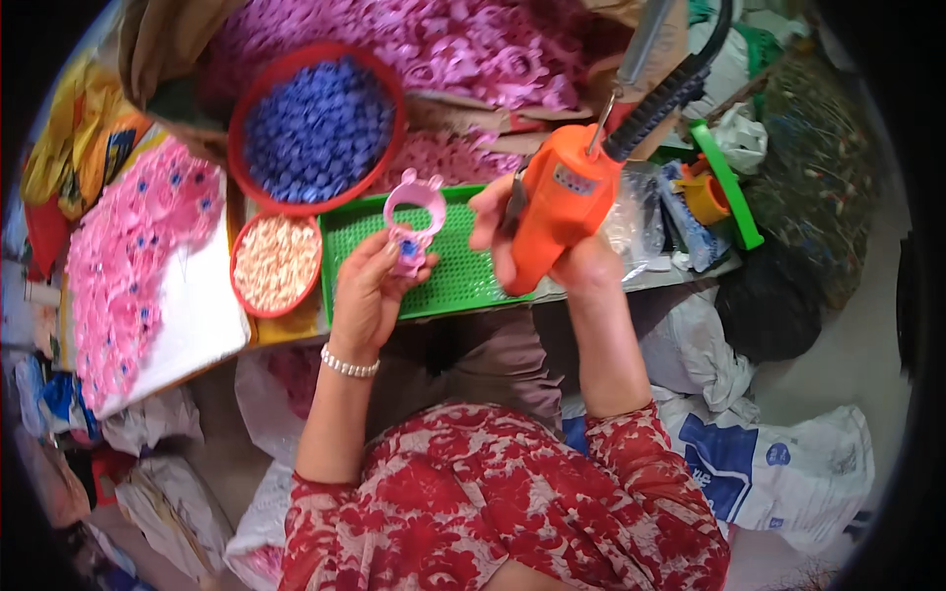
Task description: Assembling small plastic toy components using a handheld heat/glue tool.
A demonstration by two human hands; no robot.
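In my left hand (363,286) I pinch a pink plastic piece (418,204), a ring with small ear-like bumps at its top and a blue part at its lower end. My right hand (585,268) is wrapped around an orange power screwdriver (567,192). Its black cord and a metal spring run up from its top; its tip cannot be made out. Both hands are above a green perforated tray (463,291), with the pink piece to the left of the screwdriver and apart from it.
A red bowl of blue pieces (317,133) and a smaller red bowl of cream-coloured pieces (276,264) stand left of the tray. Pink pieces (148,246) cover part of a white board (192,315). A heap of pink parts (473,59) lies behind. Bags (788,468) crowd the floor.
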